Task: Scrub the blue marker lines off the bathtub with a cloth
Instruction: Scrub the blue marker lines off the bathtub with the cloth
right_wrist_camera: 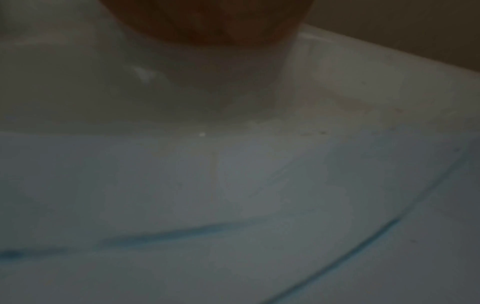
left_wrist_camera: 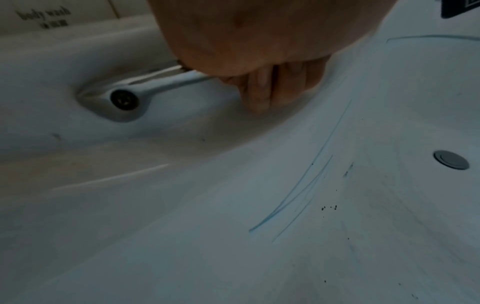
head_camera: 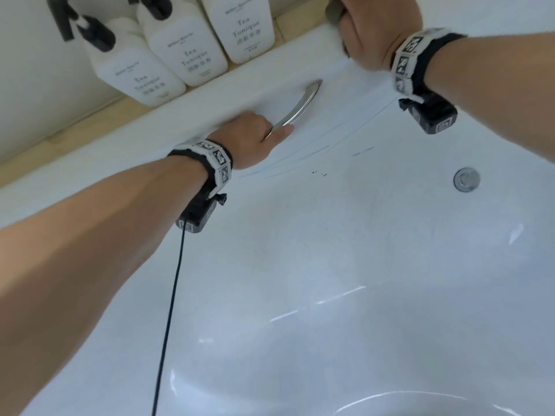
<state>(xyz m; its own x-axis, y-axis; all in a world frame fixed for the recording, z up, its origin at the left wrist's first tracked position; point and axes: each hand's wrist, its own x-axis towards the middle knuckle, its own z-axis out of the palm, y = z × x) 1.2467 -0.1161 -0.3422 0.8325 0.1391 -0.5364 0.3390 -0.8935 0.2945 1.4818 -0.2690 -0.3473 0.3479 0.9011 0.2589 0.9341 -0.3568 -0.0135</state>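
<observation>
Thin blue marker lines (head_camera: 300, 157) curve across the white bathtub's far wall (head_camera: 345, 205); a short smear (head_camera: 363, 150) lies to their right. My left hand (head_camera: 270, 132) grips the chrome grab handle (head_camera: 303, 103), fingers curled round its near end. In the left wrist view the fingers (left_wrist_camera: 259, 92) wrap the handle (left_wrist_camera: 155, 82), and the blue lines (left_wrist_camera: 298, 195) run below. My right hand (head_camera: 348, 28) rests on the tub rim at the top and holds a grey cloth (head_camera: 332, 14), mostly hidden. The dark right wrist view shows blue lines (right_wrist_camera: 182, 232) under the palm (right_wrist_camera: 207, 20).
Three white pump bottles (head_camera: 186, 52) stand on the wooden ledge behind the rim. A round chrome drain (head_camera: 466, 179) sits at the right of the tub. Small black specks (head_camera: 319, 173) dot the wall. A black cable (head_camera: 171, 310) hangs from my left wrist camera.
</observation>
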